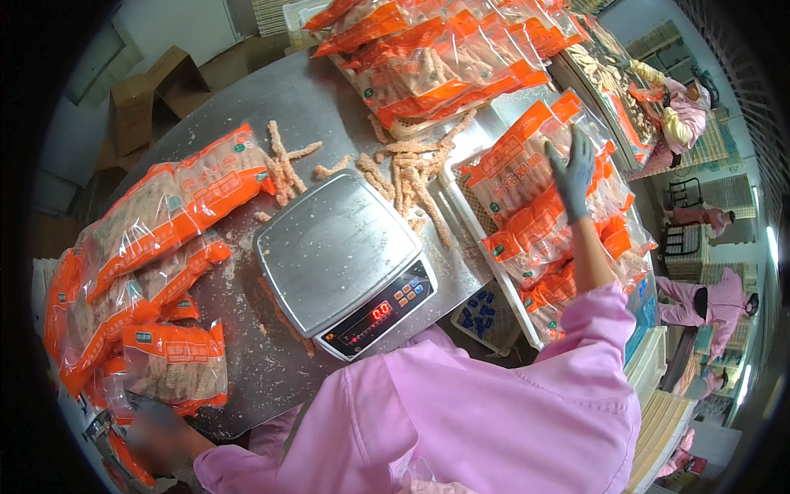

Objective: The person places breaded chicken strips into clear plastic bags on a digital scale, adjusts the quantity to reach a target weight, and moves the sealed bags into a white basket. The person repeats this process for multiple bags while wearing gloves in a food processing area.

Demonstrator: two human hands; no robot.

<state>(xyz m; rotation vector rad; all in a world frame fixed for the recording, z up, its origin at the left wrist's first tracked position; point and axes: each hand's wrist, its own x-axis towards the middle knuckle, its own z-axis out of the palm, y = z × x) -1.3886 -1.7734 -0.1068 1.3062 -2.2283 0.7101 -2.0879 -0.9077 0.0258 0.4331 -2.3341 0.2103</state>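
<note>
My right hand [575, 176], in a grey glove, lies with fingers apart on a clear and orange bag of breaded sticks [518, 170] in a white plastic crate [503, 272]. At the lower left my left hand [148, 410], gloved and partly blurred, is beside a bag [176, 364] at the edge of a pile; its grip is unclear. Between my hands a digital scale [339, 247] with a bare steel plate and lit display stands on the metal table [247, 370]. Loose breaded sticks [410, 179] lie behind it.
Filled bags [432, 62] are heaped at the table's far side. More bags [148, 228] lie at the left. Cardboard boxes [133, 114] stand beyond the table. A person [685, 114] works at another table on the right. A basket [487, 318] with blue items sits below the crate.
</note>
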